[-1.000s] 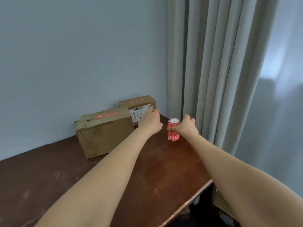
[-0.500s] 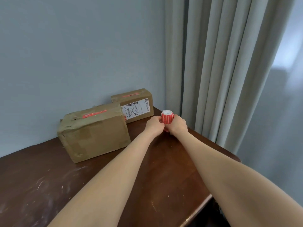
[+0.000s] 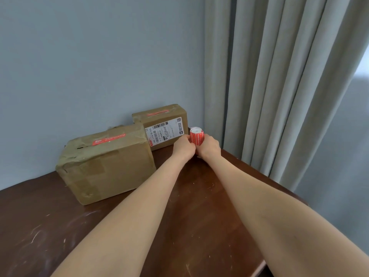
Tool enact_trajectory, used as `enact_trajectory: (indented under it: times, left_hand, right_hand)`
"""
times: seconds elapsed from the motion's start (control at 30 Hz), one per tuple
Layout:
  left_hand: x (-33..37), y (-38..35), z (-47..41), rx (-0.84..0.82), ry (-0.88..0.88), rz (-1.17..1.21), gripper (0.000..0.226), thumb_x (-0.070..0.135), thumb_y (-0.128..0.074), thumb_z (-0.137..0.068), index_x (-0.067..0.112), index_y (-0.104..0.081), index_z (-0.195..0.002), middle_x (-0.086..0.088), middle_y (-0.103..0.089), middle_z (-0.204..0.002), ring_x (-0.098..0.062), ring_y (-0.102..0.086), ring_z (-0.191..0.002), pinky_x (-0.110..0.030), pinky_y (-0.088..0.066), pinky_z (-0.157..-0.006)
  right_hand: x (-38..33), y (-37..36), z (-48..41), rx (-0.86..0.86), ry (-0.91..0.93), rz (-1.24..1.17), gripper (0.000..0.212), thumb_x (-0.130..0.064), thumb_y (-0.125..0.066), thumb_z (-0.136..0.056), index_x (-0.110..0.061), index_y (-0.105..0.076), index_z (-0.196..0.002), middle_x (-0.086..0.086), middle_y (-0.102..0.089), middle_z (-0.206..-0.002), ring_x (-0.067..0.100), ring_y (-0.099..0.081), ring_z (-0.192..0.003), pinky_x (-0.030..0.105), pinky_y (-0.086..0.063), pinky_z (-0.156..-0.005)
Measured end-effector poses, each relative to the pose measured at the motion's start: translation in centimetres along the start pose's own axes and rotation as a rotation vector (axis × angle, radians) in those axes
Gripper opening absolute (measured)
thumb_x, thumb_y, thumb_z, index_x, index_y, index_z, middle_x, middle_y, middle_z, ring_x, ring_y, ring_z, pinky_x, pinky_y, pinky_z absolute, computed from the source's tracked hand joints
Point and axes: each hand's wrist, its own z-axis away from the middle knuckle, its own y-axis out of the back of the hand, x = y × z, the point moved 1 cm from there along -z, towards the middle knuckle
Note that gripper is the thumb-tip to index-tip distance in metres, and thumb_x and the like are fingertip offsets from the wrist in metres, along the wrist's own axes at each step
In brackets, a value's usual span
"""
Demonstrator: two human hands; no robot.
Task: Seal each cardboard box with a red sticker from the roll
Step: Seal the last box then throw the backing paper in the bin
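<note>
My forearms reached across the dark wooden table [image 3: 179, 226]. On the left sat the larger cardboard box [image 3: 107, 164], with a red sticker [image 3: 108, 139] on its top. Farther on, my right hand [image 3: 209, 146] curled round the upright sticker roll [image 3: 196, 135], and my left hand [image 3: 183, 145] pinched at its front. Just behind stood the smaller box [image 3: 165, 126], its top likewise stickered, against the wall.
</note>
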Motion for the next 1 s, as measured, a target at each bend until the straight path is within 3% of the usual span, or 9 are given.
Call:
enact_trajectory:
  times: [0.23, 0.37, 0.47, 0.73, 1.0]
  left_hand:
    - [-0.2, 0.3, -0.2, -0.008, 0.006, 0.001, 0.04, 0.007, -0.046, -0.092, 0.011, -0.055, -0.13, -0.011, -0.061, -0.127, -0.027, -0.054, -0.118, -0.033, -0.041, -0.096]
    - [-0.1, 0.3, 0.1, -0.025, -0.001, -0.026, 0.035, 0.008, -0.046, -0.092, 0.008, -0.058, -0.125, -0.014, -0.063, -0.119, -0.029, -0.057, -0.11, -0.034, -0.044, -0.089]
    - [-0.1, 0.5, 0.5, -0.031, 0.009, -0.025, 0.035, 0.01, -0.046, -0.092, 0.008, -0.056, -0.126, -0.015, -0.063, -0.119, -0.03, -0.058, -0.11, -0.037, -0.046, -0.093]
    - [0.0, 1.8, 2.5, -0.002, 0.046, -0.037, 0.046, 0.008, -0.044, -0.095, 0.004, -0.04, -0.141, -0.015, -0.046, -0.143, -0.029, -0.043, -0.131, -0.032, -0.033, -0.106]
    - [-0.2, 3.7, 5.3, -0.006, 0.033, -0.033, 0.049, 0.008, -0.044, -0.095, 0.008, -0.037, -0.144, -0.012, -0.047, -0.142, -0.027, -0.044, -0.13, -0.032, -0.038, -0.105]
  right_hand:
    - [0.0, -0.4, -0.3, -0.019, -0.023, -0.012, 0.035, -0.028, -0.063, -0.089, -0.009, -0.059, -0.118, 0.014, -0.065, -0.112, 0.031, -0.064, -0.1, 0.038, -0.052, -0.085]
    - [0.0, -0.2, 0.0, -0.034, -0.026, -0.003, 0.042, -0.032, -0.065, -0.087, -0.009, -0.057, -0.122, 0.014, -0.063, -0.117, 0.032, -0.061, -0.107, 0.038, -0.049, -0.087]
    - [0.1, -0.2, 0.4, -0.049, -0.03, 0.017, 0.05, -0.031, -0.069, -0.085, -0.009, -0.052, -0.127, 0.015, -0.061, -0.121, 0.032, -0.059, -0.111, 0.04, -0.048, -0.091]
    - [-0.2, 0.5, 2.0, -0.021, -0.049, 0.067, 0.074, -0.029, -0.074, -0.081, -0.012, -0.034, -0.14, 0.015, -0.039, -0.139, 0.035, -0.043, -0.128, 0.043, -0.038, -0.104]
    - [-1.2, 1.6, 4.8, 0.076, -0.036, 0.14, 0.087, -0.031, -0.077, -0.078, -0.015, -0.024, -0.145, 0.014, -0.03, -0.145, 0.034, -0.03, -0.134, 0.043, -0.035, -0.105]
